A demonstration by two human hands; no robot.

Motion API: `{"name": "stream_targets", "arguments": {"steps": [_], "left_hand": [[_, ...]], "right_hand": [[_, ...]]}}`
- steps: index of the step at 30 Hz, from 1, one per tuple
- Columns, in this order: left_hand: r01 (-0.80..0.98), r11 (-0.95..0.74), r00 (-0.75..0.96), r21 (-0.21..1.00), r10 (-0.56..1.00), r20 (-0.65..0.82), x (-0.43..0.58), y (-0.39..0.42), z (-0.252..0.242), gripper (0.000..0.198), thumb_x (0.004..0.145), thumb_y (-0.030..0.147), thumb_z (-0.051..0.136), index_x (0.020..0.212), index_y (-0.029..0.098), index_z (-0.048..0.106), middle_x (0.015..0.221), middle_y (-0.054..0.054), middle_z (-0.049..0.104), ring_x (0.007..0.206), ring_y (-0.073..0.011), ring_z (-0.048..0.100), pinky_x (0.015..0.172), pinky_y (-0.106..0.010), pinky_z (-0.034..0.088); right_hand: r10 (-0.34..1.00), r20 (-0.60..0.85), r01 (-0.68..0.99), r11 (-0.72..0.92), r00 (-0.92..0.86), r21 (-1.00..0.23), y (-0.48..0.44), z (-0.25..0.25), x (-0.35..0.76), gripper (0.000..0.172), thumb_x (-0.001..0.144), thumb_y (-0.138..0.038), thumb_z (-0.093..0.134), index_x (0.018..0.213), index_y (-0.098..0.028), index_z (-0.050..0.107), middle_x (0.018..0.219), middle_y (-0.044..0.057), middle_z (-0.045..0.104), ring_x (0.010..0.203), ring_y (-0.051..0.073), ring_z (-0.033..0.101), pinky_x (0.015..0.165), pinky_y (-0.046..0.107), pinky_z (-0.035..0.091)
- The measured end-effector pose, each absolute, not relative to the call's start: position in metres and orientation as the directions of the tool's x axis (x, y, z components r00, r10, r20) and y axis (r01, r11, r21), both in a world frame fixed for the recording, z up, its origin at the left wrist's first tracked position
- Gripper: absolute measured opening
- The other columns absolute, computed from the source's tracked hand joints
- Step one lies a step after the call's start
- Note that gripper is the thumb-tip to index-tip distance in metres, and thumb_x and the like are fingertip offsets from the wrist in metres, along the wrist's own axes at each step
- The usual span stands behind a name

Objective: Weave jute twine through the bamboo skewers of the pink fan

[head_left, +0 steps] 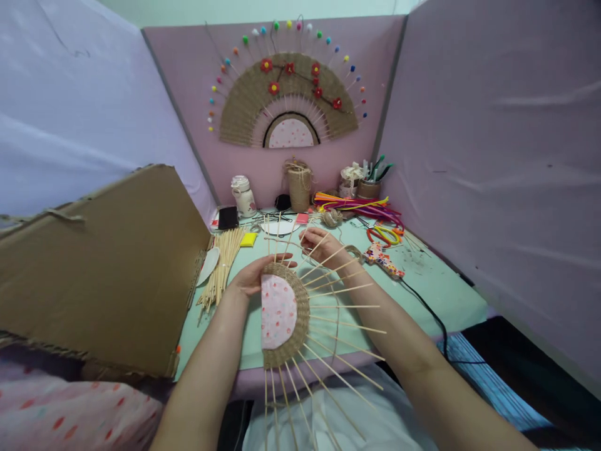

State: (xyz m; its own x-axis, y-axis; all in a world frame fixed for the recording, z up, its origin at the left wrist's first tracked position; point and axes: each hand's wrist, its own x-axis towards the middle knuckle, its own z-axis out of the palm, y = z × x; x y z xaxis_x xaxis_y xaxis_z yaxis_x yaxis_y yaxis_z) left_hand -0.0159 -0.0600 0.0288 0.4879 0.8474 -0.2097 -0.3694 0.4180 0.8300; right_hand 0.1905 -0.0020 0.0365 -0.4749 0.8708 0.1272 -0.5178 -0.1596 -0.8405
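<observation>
A half-made fan (303, 307) stands on its side over the table's near edge. It has a half-circle of dotted cloth (278, 313), a woven twine band around it, and thin bamboo sticks spreading out to the right and downward. My left hand (251, 275) grips its upper end, thumb and fingers around the band and the sticks there. Just right of the upper sticks, my right hand (322, 245) pinches a strand of twine (286, 242), its fingertips closed. A loose cord also curves across the right-hand sticks.
A bundle of bamboo sticks (225, 257) and a cardboard sheet (103, 269) are at left. Scissors (384, 236), a patterned glue gun (382, 260) with a cable, and colourful pipe cleaners (352, 203) lie at right. A white jar (243, 197) and a finished fan (288, 94) are behind.
</observation>
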Motion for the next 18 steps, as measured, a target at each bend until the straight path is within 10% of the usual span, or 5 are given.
{"name": "stream_targets", "arguments": {"steps": [11, 18], "left_hand": [[-0.245, 0.349, 0.393, 0.904, 0.889, -0.236, -0.011, -0.062, 0.019, 0.020, 0.064, 0.015, 0.076, 0.081, 0.008, 0.068, 0.075, -0.009, 0.071, 0.062, -0.0158, 0.066, 0.062, -0.025, 0.051], [-0.511, 0.245, 0.111, 0.824, 0.969, -0.219, -0.022, -0.052, 0.018, 0.012, 0.065, 0.007, 0.073, 0.073, 0.010, 0.065, 0.063, -0.002, 0.068, 0.052, -0.0123, 0.063, 0.053, -0.021, 0.051]], "right_hand": [[0.897, 0.131, -0.545, -0.135, -0.422, -0.828, 0.009, 0.023, 0.193, 0.032, 0.060, -0.039, 0.079, 0.078, -0.017, 0.064, 0.066, -0.002, 0.057, 0.059, 0.007, 0.052, 0.056, 0.021, 0.042], [0.914, 0.161, -0.343, 0.026, -0.372, -0.939, 0.013, 0.014, 0.191, 0.037, 0.069, -0.050, 0.068, 0.089, -0.019, 0.064, 0.076, 0.003, 0.065, 0.062, 0.012, 0.058, 0.060, 0.027, 0.045]]}}
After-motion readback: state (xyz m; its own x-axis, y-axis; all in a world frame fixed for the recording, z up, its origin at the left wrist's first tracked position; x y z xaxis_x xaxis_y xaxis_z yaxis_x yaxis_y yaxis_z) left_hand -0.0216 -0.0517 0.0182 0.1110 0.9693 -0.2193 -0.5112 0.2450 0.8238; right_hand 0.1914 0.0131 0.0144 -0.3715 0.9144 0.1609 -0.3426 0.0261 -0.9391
